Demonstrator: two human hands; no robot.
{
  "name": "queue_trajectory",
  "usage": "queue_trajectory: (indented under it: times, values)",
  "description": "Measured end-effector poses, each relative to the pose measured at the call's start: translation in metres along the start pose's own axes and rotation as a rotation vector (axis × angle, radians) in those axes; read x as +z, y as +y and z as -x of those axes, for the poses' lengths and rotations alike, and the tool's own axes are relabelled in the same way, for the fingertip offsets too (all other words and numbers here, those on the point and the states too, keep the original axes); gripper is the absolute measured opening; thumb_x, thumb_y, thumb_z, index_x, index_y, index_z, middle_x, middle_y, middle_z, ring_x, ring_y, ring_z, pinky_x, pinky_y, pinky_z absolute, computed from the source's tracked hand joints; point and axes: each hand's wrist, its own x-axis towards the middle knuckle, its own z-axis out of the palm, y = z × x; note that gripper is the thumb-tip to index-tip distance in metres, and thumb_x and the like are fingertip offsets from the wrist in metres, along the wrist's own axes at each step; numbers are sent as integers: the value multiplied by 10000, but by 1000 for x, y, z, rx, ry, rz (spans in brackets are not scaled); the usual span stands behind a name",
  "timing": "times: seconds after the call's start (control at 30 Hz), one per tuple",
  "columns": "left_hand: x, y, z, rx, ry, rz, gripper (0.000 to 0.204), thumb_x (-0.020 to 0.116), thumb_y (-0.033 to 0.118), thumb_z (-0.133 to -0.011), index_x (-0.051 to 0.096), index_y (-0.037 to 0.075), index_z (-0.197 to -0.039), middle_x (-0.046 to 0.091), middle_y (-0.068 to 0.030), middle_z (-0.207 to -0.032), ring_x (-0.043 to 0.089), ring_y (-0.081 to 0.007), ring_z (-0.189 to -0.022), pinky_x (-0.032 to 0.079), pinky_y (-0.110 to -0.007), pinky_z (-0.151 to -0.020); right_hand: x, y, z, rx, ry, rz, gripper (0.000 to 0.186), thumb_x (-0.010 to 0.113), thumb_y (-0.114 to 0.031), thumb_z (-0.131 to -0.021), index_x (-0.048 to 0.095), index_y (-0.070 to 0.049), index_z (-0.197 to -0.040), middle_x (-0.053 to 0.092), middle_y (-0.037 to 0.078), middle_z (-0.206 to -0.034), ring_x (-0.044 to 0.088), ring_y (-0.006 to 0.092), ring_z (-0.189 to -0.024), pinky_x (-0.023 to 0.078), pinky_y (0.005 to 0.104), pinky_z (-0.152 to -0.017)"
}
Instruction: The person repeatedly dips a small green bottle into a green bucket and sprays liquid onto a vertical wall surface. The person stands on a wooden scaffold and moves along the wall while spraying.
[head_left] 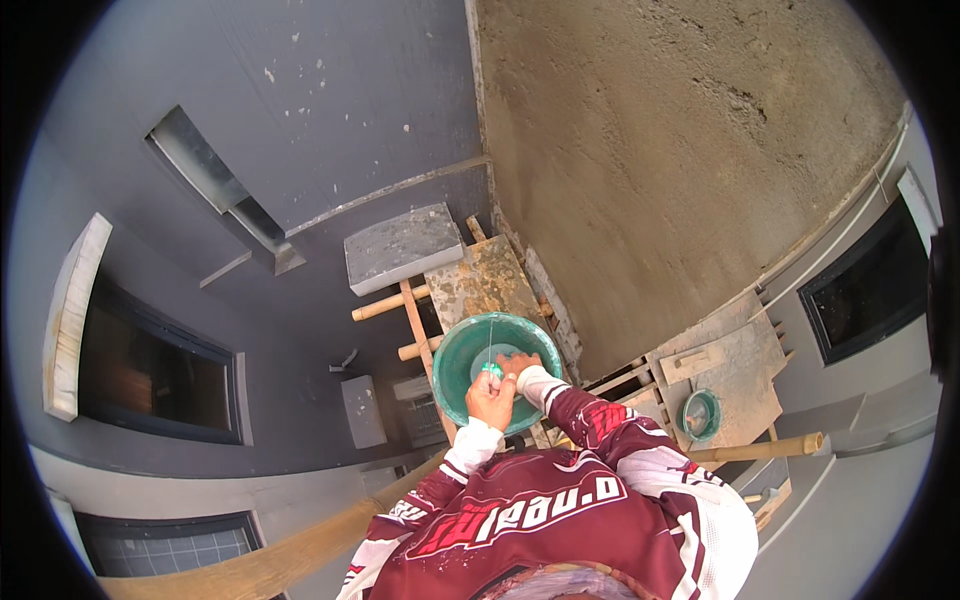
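Observation:
Over a large green plastic basin (452,372) in front of me, my two hands are close together. My left hand (490,403) is closed around a small green-and-white object (492,370); its exact kind is not clear. A thin pale line rises from that object past the basin's far rim. Right beside it, my right hand (519,366) reaches over the basin with its fingers curled in. Whatever those fingers hold, if anything, is hidden. Some greyish matter shows at the bottom of the basin.
The basin stands on a stained board (485,275) laid over bamboo poles (392,303). A grey ledge (402,245) juts out beyond. Wet-looking plaster covers the wall (650,160) at right. A smaller green bucket (702,412) sits on planks (735,360); a bamboo rail (280,560) crosses near me.

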Motion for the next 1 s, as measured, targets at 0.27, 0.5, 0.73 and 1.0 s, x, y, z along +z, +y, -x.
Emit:
queue_trajectory:
  times: [0.27,0.5,0.73,1.0]
  values:
    - [12,45,10,82,-170,32,373,662,118,-788,349,51,-596,332,30,-538,289,-60,-537,268,-267,-441,30,32,-2,225,-45,-123,462,525,-384,-820,457,-192,-1235,530,158,-1223,484,330,-1179,379,523,-913]
    - [27,9,-4,62,-119,-60,357,687,136,-766,390,47,-588,389,22,-543,331,-58,-540,297,-265,-444,56,45,6,189,72,-692,683,726,-228,-705,366,-142,-1279,549,232,-1164,537,379,-1094,432,425,-912]
    - [13,-88,-17,-148,62,-207,395,726,249,-709,442,12,-567,473,-59,-519,408,-139,-490,394,-345,-497,-18,50,53,238,-22,-1041,643,763,-218,-667,456,19,-1179,606,170,-923,634,231,-708,508,352,-590]
    - [5,-90,-15,-165,97,-112,401,737,224,-711,418,33,-560,447,-40,-513,381,-139,-498,374,-348,-493,-231,125,43,54,931,-1348,449,627,-250,-780,544,36,-1116,624,87,-807,575,131,-697,456,287,-634]
